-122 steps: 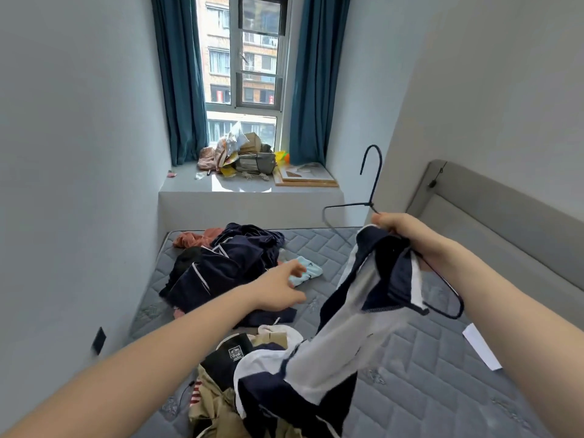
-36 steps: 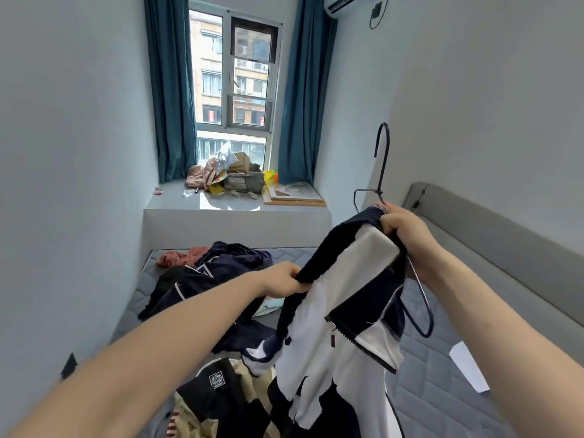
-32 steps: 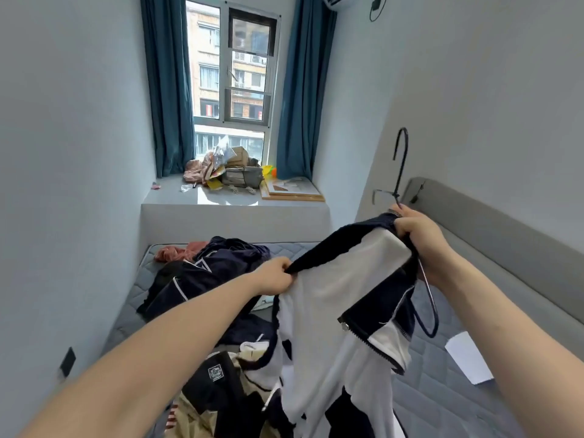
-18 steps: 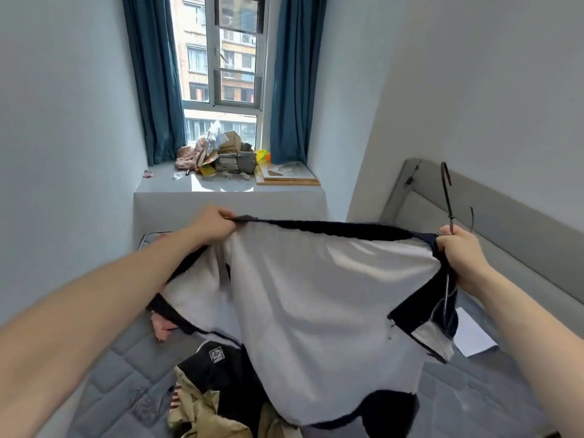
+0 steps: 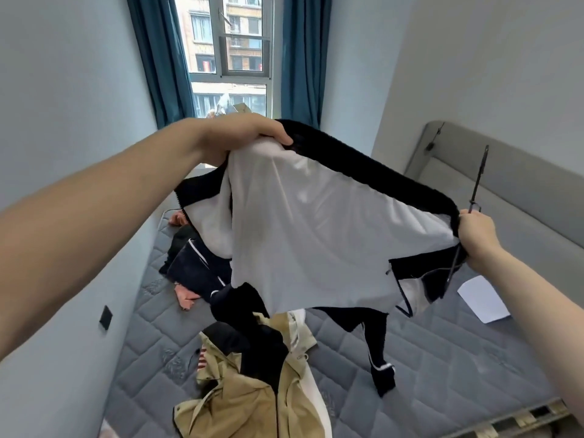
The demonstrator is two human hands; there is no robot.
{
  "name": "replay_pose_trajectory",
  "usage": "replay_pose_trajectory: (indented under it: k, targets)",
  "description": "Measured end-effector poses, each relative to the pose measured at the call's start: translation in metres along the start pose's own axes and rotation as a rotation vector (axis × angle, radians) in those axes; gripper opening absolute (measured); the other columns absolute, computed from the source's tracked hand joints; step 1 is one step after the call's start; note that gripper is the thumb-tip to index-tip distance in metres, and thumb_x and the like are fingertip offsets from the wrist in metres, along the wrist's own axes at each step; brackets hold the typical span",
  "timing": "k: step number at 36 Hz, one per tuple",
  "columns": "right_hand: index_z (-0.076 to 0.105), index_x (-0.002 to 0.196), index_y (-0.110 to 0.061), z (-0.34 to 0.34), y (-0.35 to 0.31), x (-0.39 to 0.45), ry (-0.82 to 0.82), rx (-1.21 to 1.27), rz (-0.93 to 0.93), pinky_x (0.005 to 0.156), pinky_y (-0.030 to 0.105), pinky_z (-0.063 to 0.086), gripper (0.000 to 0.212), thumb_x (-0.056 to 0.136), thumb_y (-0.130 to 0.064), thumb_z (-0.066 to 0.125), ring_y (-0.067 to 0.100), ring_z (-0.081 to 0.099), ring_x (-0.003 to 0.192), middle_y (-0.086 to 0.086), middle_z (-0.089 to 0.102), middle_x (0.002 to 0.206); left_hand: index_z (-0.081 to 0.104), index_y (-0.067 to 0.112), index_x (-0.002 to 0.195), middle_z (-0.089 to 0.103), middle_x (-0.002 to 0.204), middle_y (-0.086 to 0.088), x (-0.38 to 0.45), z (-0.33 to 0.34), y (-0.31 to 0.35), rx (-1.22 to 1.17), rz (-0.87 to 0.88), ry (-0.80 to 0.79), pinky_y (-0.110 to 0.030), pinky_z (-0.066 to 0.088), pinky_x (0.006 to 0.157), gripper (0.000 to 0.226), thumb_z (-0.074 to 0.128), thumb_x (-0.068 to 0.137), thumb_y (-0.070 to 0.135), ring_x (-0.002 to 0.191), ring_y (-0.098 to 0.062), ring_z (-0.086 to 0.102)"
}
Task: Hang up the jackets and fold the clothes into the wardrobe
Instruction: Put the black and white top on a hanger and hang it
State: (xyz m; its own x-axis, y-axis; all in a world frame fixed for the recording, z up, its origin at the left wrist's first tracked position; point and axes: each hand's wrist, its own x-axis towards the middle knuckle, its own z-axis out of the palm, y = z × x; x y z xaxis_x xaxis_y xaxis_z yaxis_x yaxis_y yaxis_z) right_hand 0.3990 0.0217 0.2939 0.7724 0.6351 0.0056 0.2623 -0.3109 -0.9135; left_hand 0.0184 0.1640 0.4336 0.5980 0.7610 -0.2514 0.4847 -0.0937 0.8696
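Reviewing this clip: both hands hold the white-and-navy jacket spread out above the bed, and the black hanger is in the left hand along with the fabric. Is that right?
Not quite. The black hanger is in the right hand, pinched together with the edge of the white-and-navy jacket; the left hand holds only fabric. The head view shows this. The rest stands.

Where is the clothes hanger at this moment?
In the head view, at right: the right hand grips the hanger together with the jacket, its hook rising before the headboard.

Both arms reach forward, spread wide. The left hand (image 5: 240, 137) is raised, fingers curled over the jacket (image 5: 316, 235) hem; the right hand (image 5: 477, 237), lower, grips its opposite end.
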Motion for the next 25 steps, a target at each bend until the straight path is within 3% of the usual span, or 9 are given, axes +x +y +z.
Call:
replay_pose_trajectory:
  k: [2,5,7,9,13,17,20,22,25]
  targets:
    - [0.037,0.067,-0.016,0.000,0.000,0.000,-0.028,0.024,0.011,0.055,0.036,0.020,0.031,0.085,0.008,0.033,0.023,0.030,0.067,0.007,0.035,0.071,0.075,0.019,0.117,0.076,0.112,-0.002,-0.002,-0.002,-0.003,0.009,-0.028,-0.048,-0.030,0.060,0.080,0.032,0.061,0.094,0.038,0.094,-0.020,0.072]
    - [0.055,0.079,-0.012,-0.002,0.000,-0.002,-0.112,0.068,0.108,0.061,0.033,0.037,0.025,0.096,-0.004,0.039,0.025,0.051,0.072,0.010,0.055,0.077,0.080,0.024,0.099,0.077,0.111,-0.004,0.002,-0.011,-0.016,0.033,-0.119,-0.046,-0.035,0.057,0.085,0.024,0.064,0.093,0.040,0.092,-0.022,0.074]
    - [0.057,0.075,-0.012,-0.009,-0.001,-0.006,-0.230,0.111,0.216,0.054,0.027,0.045,0.027,0.097,-0.010,0.041,0.020,0.060,0.055,0.005,0.061,0.060,0.078,0.019,0.101,0.077,0.110,-0.007,0.007,-0.018,-0.028,0.101,-0.188,-0.039,-0.036,0.056,0.087,0.025,0.064,0.094,0.040,0.092,-0.024,0.075]
    - [0.049,0.067,-0.010,-0.014,-0.006,-0.014,-0.377,0.072,0.272,0.043,0.020,0.043,0.030,0.095,-0.007,0.038,0.014,0.051,0.035,0.003,0.051,0.043,0.076,0.014,0.107,0.077,0.107,-0.008,0.013,-0.024,-0.041,0.221,-0.247,-0.021,-0.039,0.057,0.088,0.033,0.069,0.092,0.041,0.093,-0.027,0.076]
    - [0.052,0.067,-0.005,-0.004,-0.022,-0.030,-0.590,0.248,0.319,0.038,0.017,0.045,0.037,0.099,-0.006,0.034,0.014,0.056,0.037,0.005,0.054,0.046,0.076,0.011,0.104,0.073,0.107,-0.008,0.050,-0.026,-0.070,0.449,-0.211,0.207,-0.037,0.056,0.088,0.044,0.073,0.087,0.052,0.091,-0.025,0.070]
    - [0.063,0.082,-0.005,0.027,-0.037,-0.035,-0.577,0.458,0.273,0.064,0.029,0.061,0.027,0.095,-0.007,0.040,0.024,0.067,0.069,0.012,0.065,0.076,0.069,0.013,0.115,0.066,0.120,-0.014,0.096,0.002,-0.115,0.654,-0.072,0.493,-0.035,0.046,0.086,0.031,0.065,0.094,0.035,0.099,-0.030,0.059]
    - [0.048,0.053,-0.013,0.048,-0.051,-0.036,-0.495,0.567,0.246,0.048,0.019,0.049,0.043,0.088,0.004,0.031,0.018,0.051,0.051,0.003,0.048,0.052,0.065,0.016,0.109,0.060,0.117,-0.013,0.108,0.051,-0.159,0.690,0.026,0.582,-0.041,0.050,0.091,0.025,0.067,0.084,0.023,0.106,-0.034,0.059]
    - [0.044,0.055,-0.012,0.062,-0.060,-0.036,-0.457,0.616,0.221,0.046,0.019,0.045,0.040,0.088,0.006,0.031,0.017,0.049,0.045,0.001,0.044,0.051,0.062,0.024,0.092,0.061,0.098,-0.002,0.098,0.106,-0.189,0.592,0.108,0.488,-0.038,0.051,0.081,0.016,0.066,0.077,0.018,0.091,-0.026,0.060]
    - [0.041,0.073,-0.015,0.081,-0.064,-0.034,-0.433,0.613,0.212,0.051,0.024,0.049,0.024,0.087,0.004,0.036,0.019,0.053,0.053,0.004,0.048,0.064,0.061,0.030,0.086,0.066,0.086,0.012,0.062,0.200,-0.233,0.542,0.075,0.088,-0.029,0.049,0.075,0.011,0.061,0.076,0.027,0.087,-0.015,0.064]
